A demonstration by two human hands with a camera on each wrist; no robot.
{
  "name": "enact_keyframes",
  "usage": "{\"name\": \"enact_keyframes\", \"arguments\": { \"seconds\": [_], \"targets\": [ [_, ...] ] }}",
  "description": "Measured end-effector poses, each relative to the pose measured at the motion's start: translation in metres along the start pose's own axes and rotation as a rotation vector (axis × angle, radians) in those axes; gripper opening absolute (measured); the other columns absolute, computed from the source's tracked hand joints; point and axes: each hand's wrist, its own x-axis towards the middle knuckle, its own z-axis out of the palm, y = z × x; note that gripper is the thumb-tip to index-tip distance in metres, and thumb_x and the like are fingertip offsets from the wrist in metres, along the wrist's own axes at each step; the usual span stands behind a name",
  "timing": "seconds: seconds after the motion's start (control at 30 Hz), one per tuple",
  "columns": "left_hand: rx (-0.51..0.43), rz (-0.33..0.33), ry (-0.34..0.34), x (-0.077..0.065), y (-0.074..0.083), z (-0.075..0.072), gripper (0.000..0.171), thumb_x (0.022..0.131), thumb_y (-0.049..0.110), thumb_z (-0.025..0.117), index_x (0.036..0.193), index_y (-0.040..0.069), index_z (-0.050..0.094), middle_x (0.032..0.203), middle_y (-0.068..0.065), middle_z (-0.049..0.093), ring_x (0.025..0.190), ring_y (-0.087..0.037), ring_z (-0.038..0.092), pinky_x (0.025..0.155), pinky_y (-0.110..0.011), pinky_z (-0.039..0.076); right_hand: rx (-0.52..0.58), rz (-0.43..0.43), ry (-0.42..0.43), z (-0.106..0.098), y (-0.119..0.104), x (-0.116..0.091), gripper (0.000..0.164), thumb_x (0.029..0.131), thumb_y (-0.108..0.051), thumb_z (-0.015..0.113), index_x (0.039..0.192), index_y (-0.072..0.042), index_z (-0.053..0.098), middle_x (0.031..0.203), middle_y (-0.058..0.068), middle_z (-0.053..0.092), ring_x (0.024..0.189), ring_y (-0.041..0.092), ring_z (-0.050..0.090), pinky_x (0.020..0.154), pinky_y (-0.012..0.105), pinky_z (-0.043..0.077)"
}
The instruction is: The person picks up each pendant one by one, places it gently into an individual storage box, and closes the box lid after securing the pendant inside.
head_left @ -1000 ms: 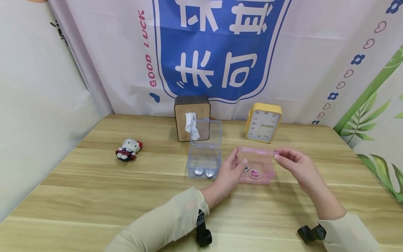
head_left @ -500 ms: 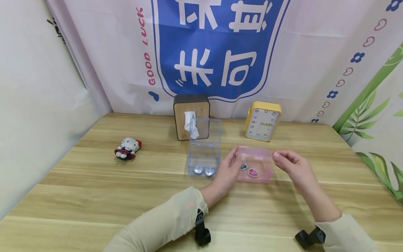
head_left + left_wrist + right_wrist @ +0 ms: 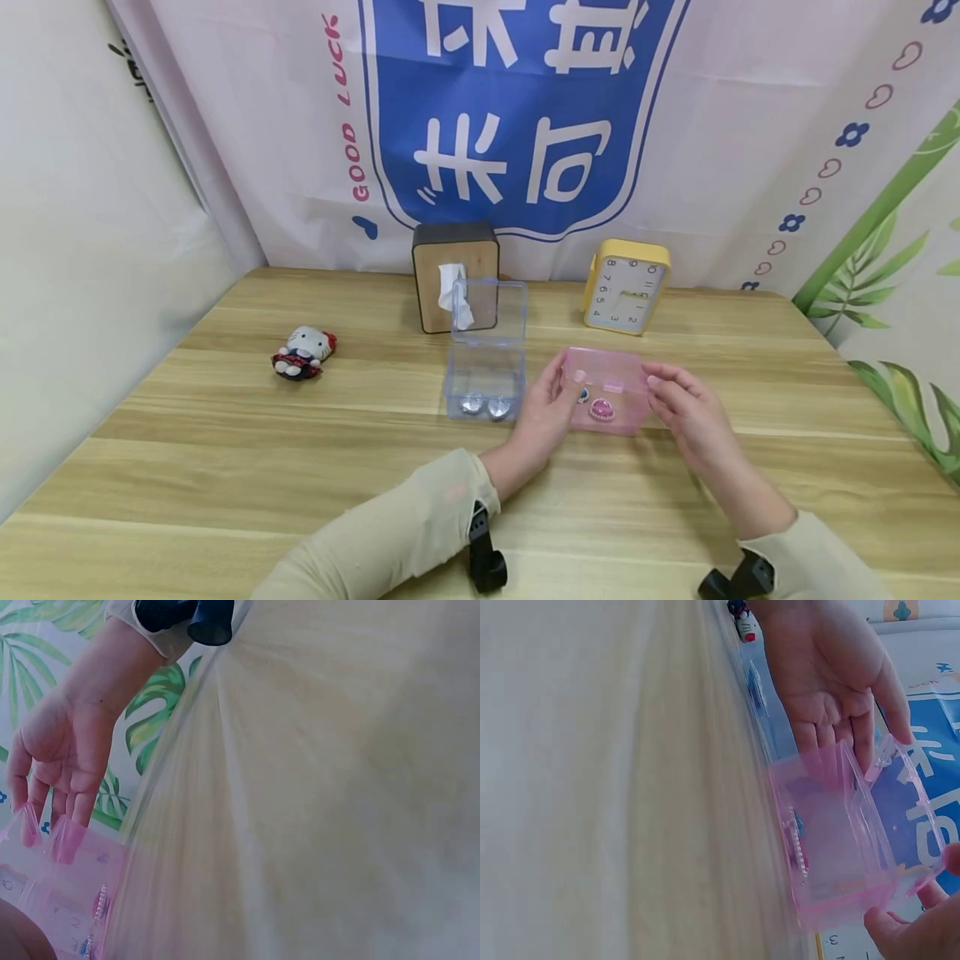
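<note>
A clear pink plastic box [image 3: 628, 421] stands on the table with its hinged lid [image 3: 600, 364] partly raised. Inside lie a pink gem with a beaded rim [image 3: 602, 409] and a blue one [image 3: 583, 396]. My left hand [image 3: 543, 412] holds the box's left side, its fingers along the wall and the thumb at the lid's edge. On the right, my right hand [image 3: 693, 417] pinches the lid's edge between thumb and fingers. Through the pink plastic [image 3: 832, 832], the right wrist view shows the lid standing at an angle over the box.
A clear blue box [image 3: 486, 379] with its lid up stands left of the pink one, two round clear gems [image 3: 498, 407] in it. Behind are a tissue box [image 3: 435, 292] and a yellow clock [image 3: 628, 287]. A white cat figurine [image 3: 303, 354] sits far left.
The pink lid has swung forward and down, its front latch now lower over the box. My right hand has moved slightly left with it; my left hand stays at the box's left side.
</note>
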Motion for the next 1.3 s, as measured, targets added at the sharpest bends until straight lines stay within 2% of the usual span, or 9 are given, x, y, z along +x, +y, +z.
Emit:
{"name": "enact_keyframes", "arguments": {
  "seconds": [0.27, 0.43, 0.8, 1.03, 1.3],
  "targets": [
    [-0.095, 0.016, -0.01, 0.0, -0.002, 0.003, 0.053, 0.094, 0.013, 0.049, 0.142, 0.004, 0.03, 0.145, -0.012, 0.038, 0.133, -0.023, 0.036, 0.111, -0.032, 0.03, -0.026, 0.026, 0.04, 0.003, 0.005, -0.001, 0.02, 0.092, -0.006, 0.049, 0.097, -0.023, 0.059, 0.106, -0.013, 0.054, 0.098, -0.001, 0.054, 0.09, 0.01, 0.046],
    [-0.132, 0.002, -0.006, -0.001, -0.003, 0.004, 0.053, 0.092, 0.007, 0.049, 0.142, 0.005, 0.031, 0.144, -0.011, 0.039, 0.132, -0.023, 0.037, 0.111, -0.032, 0.031, -0.02, 0.024, 0.067, 0.006, 0.009, -0.002, 0.023, 0.091, -0.004, 0.048, 0.096, -0.023, 0.058, 0.105, -0.012, 0.054, 0.102, 0.002, 0.051, 0.091, 0.01, 0.045],
    [-0.154, 0.016, 0.003, 0.0, -0.008, 0.005, 0.055, 0.087, -0.003, 0.047, 0.14, 0.003, 0.033, 0.143, -0.014, 0.039, 0.132, -0.027, 0.037, 0.111, -0.036, 0.031, -0.016, 0.017, 0.09, 0.008, 0.014, 0.0, 0.025, 0.089, 0.001, 0.048, 0.096, -0.021, 0.058, 0.104, -0.009, 0.053, 0.103, 0.005, 0.049, 0.089, 0.011, 0.045],
    [-0.104, 0.021, 0.014, -0.001, -0.008, 0.004, 0.054, 0.086, -0.003, 0.049, 0.138, 0.002, 0.038, 0.147, -0.017, 0.032, 0.136, -0.028, 0.03, 0.112, -0.035, 0.027, -0.034, 0.012, 0.083, 0.008, 0.016, 0.002, 0.025, 0.088, 0.002, 0.046, 0.1, -0.019, 0.055, 0.103, -0.01, 0.052, 0.104, 0.004, 0.049, 0.089, 0.01, 0.045],
    [-0.151, 0.004, -0.001, -0.001, -0.013, 0.003, 0.058, 0.082, -0.009, 0.048, 0.138, 0.001, 0.037, 0.148, -0.017, 0.03, 0.137, -0.026, 0.027, 0.114, -0.034, 0.023, -0.031, 0.023, 0.111, 0.009, 0.019, -0.001, 0.026, 0.089, 0.001, 0.047, 0.11, -0.013, 0.053, 0.11, -0.008, 0.05, 0.11, 0.004, 0.048, 0.093, 0.01, 0.043]
  ]
}}
